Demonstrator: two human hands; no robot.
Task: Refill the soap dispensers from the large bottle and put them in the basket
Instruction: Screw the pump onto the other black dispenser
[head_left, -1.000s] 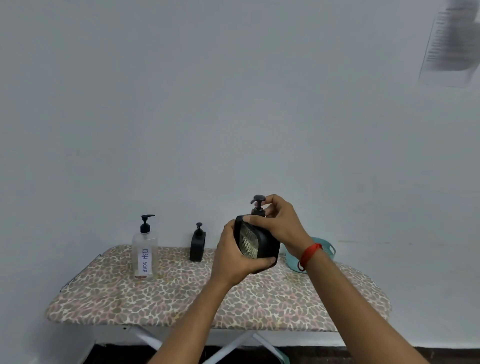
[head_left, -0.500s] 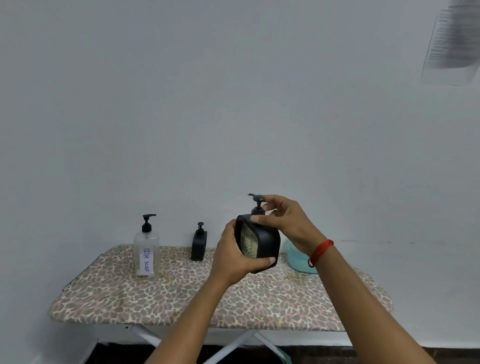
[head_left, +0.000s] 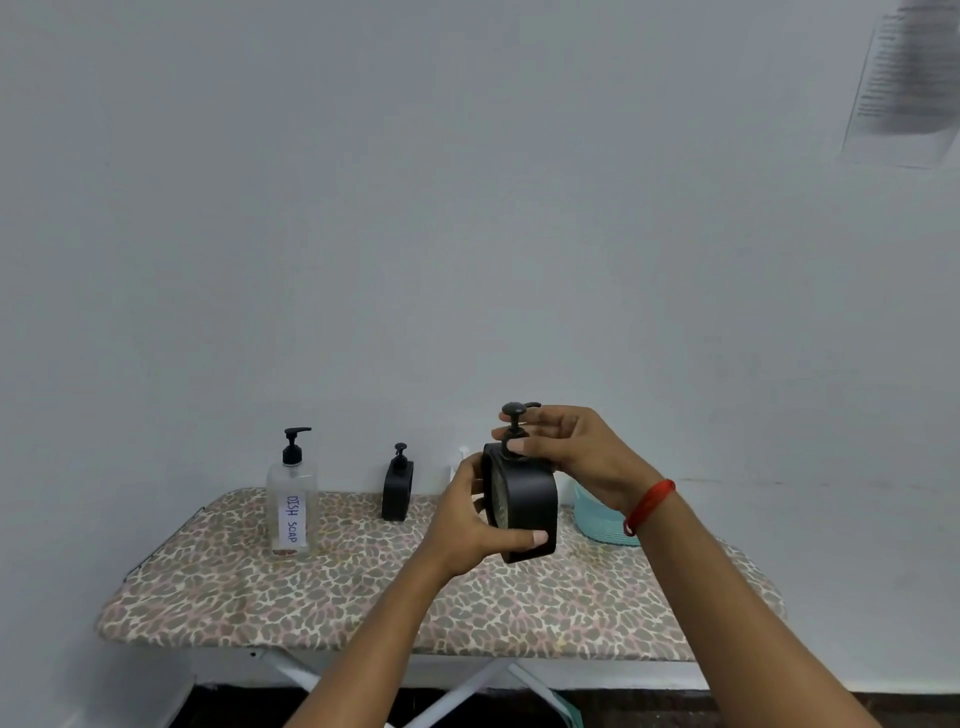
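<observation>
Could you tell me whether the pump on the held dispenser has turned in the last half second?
Yes. The dispenser's pump has turned: its spout pointed left toward the clear bottle, and now points right, toward the basket.

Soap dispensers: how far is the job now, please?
Done: nothing shows as finished; the inside of the basket is hidden.
In hand: the left hand grips a black dispenser above the ironing board, while the right hand pinches its pump.
Left: the second black dispenser stands on the board beside the large bottle; neither dispenser is in the basket.
</observation>
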